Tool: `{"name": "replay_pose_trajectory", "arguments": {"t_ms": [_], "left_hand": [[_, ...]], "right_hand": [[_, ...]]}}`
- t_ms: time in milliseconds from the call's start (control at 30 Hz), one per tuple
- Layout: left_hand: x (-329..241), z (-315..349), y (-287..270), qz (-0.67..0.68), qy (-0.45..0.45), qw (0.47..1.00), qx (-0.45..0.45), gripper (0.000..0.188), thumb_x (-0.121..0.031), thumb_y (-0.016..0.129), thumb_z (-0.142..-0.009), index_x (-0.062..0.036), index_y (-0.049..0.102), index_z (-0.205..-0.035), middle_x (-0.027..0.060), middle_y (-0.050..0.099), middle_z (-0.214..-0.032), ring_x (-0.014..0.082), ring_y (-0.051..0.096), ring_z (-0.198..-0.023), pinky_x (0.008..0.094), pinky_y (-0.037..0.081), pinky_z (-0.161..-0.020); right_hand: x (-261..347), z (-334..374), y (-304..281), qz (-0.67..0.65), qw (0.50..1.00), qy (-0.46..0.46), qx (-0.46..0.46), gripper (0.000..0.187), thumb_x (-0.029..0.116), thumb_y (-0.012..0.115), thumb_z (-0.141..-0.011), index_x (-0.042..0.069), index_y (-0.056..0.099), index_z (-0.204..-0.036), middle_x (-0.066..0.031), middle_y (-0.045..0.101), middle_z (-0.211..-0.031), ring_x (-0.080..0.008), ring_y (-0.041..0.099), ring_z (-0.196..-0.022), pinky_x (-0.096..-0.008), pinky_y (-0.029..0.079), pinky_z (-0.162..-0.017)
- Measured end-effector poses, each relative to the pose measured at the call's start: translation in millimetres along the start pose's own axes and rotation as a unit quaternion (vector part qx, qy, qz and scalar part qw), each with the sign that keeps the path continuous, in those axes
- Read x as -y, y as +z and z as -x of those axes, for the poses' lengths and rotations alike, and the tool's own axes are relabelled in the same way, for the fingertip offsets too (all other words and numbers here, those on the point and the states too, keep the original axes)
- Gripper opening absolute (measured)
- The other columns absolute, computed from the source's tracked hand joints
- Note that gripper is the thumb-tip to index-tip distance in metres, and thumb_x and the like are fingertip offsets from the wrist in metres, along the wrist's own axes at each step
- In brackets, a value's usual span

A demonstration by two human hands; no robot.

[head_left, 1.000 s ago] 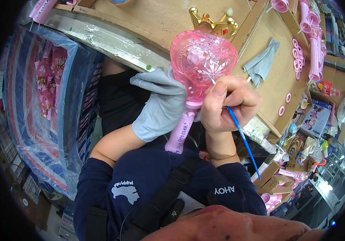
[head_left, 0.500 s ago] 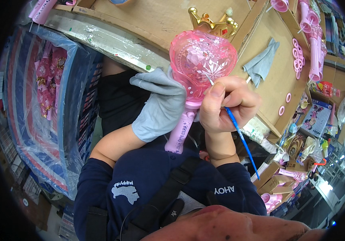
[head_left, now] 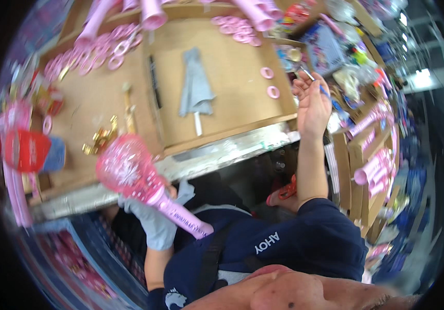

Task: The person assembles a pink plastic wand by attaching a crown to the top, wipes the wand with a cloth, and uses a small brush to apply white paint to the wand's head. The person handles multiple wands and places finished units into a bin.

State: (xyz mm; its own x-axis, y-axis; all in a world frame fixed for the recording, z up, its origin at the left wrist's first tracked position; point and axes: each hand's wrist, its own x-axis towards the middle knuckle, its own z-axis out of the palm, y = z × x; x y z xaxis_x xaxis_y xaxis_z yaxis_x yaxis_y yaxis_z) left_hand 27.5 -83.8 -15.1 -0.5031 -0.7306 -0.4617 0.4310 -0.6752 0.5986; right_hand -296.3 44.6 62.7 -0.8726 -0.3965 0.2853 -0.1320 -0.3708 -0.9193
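Note:
My left hand (head_left: 152, 225), in a light grey glove, grips a toy wand around the base of its head. The wand has a clear pink head (head_left: 123, 168) with a white snowflake pattern and a lilac handle (head_left: 183, 217) pointing toward my body. A gold crown (head_left: 100, 138) tops the head, over the tray's front edge. Out to the right, my bare right hand (head_left: 312, 111) holds a thin paintbrush (head_left: 324, 91) with a blue handle, partly hidden by the fingers. That hand is near small containers beside the tray and is slightly blurred.
In the cardboard tray (head_left: 242, 111) lie a grey cloth (head_left: 195, 85), a black pen (head_left: 154, 81) and several pink rings (head_left: 267, 73). Lilac handles (head_left: 153, 15) stand along its back. A red container (head_left: 25, 151) sits at left; boxes of pink parts (head_left: 374, 168) stand at right.
My right hand has moved away from the wand's head, out to the right with the brush. The wand now tilts leftward, still in my left hand. The view has turned, showing more of the tray.

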Motion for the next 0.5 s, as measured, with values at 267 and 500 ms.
{"name": "replay_pose_trajectory", "arguments": {"t_ms": [267,500], "left_hand": [[12.0,-13.9,-47.2,-0.131,0.058,0.988,0.049,0.100,-0.089,0.043,-0.068,-0.0026,0.047,-0.117,0.0105,0.058,-0.080,0.0207,0.055,-0.053,0.0296,0.045,-0.044],[-7.6,-31.0,-53.7,-0.136,-0.041,0.979,0.149,0.103,-0.089,0.044,-0.068,-0.0046,0.044,-0.127,0.0085,0.059,-0.086,0.0185,0.057,-0.064,0.0307,0.048,-0.053]], "right_hand": [[25.6,-81.4,-158.8,0.496,0.866,-0.034,-0.042,0.022,0.015,0.061,-0.091,0.000,0.065,-0.106,0.0002,0.063,-0.073,-0.0059,0.055,-0.063,-0.0223,0.044,-0.058],[-11.0,-94.6,-184.9,0.702,0.711,-0.012,-0.042,0.021,0.020,0.066,-0.083,0.010,0.065,-0.101,-0.0105,0.070,-0.083,-0.0275,0.068,-0.079,-0.0387,0.051,-0.070]]}}
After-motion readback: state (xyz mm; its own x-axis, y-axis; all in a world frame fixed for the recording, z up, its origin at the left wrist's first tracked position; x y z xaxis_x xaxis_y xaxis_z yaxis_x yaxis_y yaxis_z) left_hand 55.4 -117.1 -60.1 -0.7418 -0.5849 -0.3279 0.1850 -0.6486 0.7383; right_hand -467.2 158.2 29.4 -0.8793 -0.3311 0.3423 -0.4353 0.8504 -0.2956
